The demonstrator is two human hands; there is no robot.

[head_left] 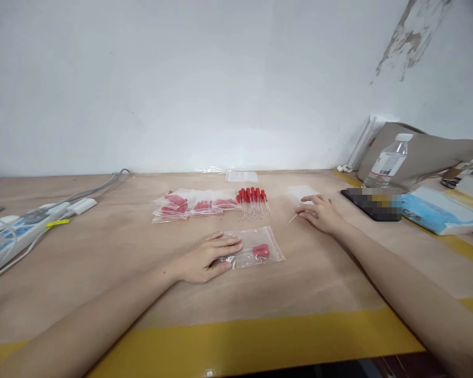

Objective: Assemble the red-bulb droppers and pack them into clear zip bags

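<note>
My left hand lies with fingers stretched out, pressing on the left part of a clear zip bag. A couple of droppers with red bulbs show inside that bag, their thin ends partly under my fingers. To the right, my right hand pinches a thin glass dropper, its tube pointing down and left; its bulb is hidden by the fingers. Between the hands, farther back, lies a row of loose red-bulbed droppers. Beside it on the left are several filled bags of red-bulbed droppers.
Flat clear bags lie behind my right hand, and a white stack sits by the wall. At right are a black phone, a water bottle and a blue tissue pack. A power strip with cables stands left.
</note>
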